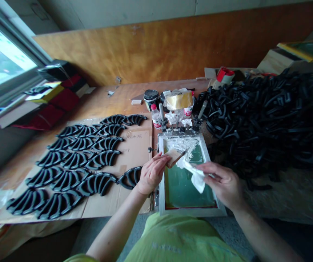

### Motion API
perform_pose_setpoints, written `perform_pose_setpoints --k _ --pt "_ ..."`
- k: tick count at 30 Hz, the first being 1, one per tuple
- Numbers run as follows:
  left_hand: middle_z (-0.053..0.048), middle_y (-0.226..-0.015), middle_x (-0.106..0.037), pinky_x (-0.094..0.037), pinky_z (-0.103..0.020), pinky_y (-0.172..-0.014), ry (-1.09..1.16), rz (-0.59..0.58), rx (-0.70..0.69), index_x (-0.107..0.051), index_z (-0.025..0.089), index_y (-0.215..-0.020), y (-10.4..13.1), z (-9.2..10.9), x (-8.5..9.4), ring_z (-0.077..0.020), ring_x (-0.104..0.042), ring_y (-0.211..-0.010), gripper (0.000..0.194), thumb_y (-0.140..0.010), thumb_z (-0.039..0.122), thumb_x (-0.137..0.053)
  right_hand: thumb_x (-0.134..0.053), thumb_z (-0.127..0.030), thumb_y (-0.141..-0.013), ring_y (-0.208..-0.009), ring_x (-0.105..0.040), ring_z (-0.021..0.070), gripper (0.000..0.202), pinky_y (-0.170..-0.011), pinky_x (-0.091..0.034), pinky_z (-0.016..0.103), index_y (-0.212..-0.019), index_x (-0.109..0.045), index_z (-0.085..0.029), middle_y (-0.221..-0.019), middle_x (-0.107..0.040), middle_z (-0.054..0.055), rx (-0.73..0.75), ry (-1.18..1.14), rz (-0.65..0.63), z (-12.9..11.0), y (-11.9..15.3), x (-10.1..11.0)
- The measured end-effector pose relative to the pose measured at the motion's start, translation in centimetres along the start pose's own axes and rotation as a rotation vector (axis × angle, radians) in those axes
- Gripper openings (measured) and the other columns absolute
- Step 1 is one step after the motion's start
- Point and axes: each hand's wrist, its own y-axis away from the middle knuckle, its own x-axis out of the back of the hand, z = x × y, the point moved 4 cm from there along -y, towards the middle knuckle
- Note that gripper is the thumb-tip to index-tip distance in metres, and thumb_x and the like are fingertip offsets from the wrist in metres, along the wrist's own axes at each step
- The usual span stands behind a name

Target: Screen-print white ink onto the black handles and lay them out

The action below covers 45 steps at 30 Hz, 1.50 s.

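From where I stand, I count one wooden scraper (174,157) in the left fingers (160,158), one white cloth (197,179) in the right fingers (205,171) and one green screen (187,187) below them. Beyond the fingers are two upright rods (161,111), one yellow tape roll (179,100) and one red-capped bottle (155,115). Black curved pieces (63,180) on both sides are too many to count.

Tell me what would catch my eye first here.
Probably the big tangled heap of black, curved pieces on the right. Next, the neat fanned rows of glossy black pieces on brown cardboard at left. Between them, the left hand holds a flat brown block and the right hand a crumpled white cloth above a green panel.
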Motion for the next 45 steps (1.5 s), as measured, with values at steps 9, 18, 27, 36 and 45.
perform_pose_setpoints --k 9,18,27,36,45 --pt "-0.009 -0.099 -0.075 -0.037 -0.047 -0.113 0.039 -0.057 0.109 -0.073 0.024 -0.09 -2.2 -7.0 -0.2 -0.026 -0.066 -0.11 0.023 -0.068 0.016 -0.077 -0.076 -0.039 -0.067 -0.069 -0.064 0.0173 0.033 -0.061 -0.053 0.028 -0.091 -0.073 -0.016 -0.082 -0.072 0.004 -0.417 -0.037 0.493 12.8 -3.9 6.4" --pt "-0.008 -0.099 -0.075 -0.035 -0.046 -0.114 0.096 -0.052 0.174 -0.073 0.024 -0.086 -3.5 -10.0 -0.7 -0.0256 -0.067 -0.108 0.023 -0.066 0.014 -0.078 -0.075 -0.046 -0.054 -0.065 -0.059 0.0163 0.044 -0.058 -0.05 0.03 -0.084 -0.069 -0.014 -0.078 -0.069 0.004 -0.488 -0.111 0.478 23.5 -12.4 7.0" --pt "-0.007 -0.102 -0.075 -0.039 -0.047 -0.111 -0.069 -0.064 0.019 -0.074 0.026 -0.096 -3.4 -11.8 -0.3 -0.0254 -0.068 -0.105 0.021 -0.075 0.025 -0.073 -0.076 -0.032 -0.047 -0.059 -0.056 0.0108 0.038 -0.053 -0.043 0.023 -0.078 -0.064 -0.015 -0.069 -0.065 -0.001 -0.614 -0.41 0.516 28.7 -16.0 4.0" --pt "-0.009 -0.106 -0.074 -0.043 -0.047 -0.108 -0.349 -0.224 -0.26 -0.07 0.022 -0.107 -4.3 -12.5 0.1 -0.0235 -0.066 -0.11 0.023 -0.087 0.023 -0.058 -0.077 -0.025 -0.051 -0.065 -0.064 0.0144 0.035 -0.064 -0.053 0.029 -0.082 -0.062 -0.018 -0.073 -0.068 -0.001 -0.599 -0.625 0.545 28.4 -12.5 7.0" --pt "-0.011 -0.117 -0.068 -0.041 -0.052 -0.109 -0.658 -0.162 -0.591 -0.056 0.018 -0.122 -3.2 -12.0 -0.3 -0.0214 -0.059 -0.119 0.032 -0.093 0.011 -0.045 -0.081 -0.024 -0.057 -0.074 -0.066 0.0168 0.029 -0.064 -0.055 0.03 -0.083 -0.067 -0.022 -0.08 -0.071 0.0 -0.533 -0.711 0.491 21.1 -9.3 8.5"
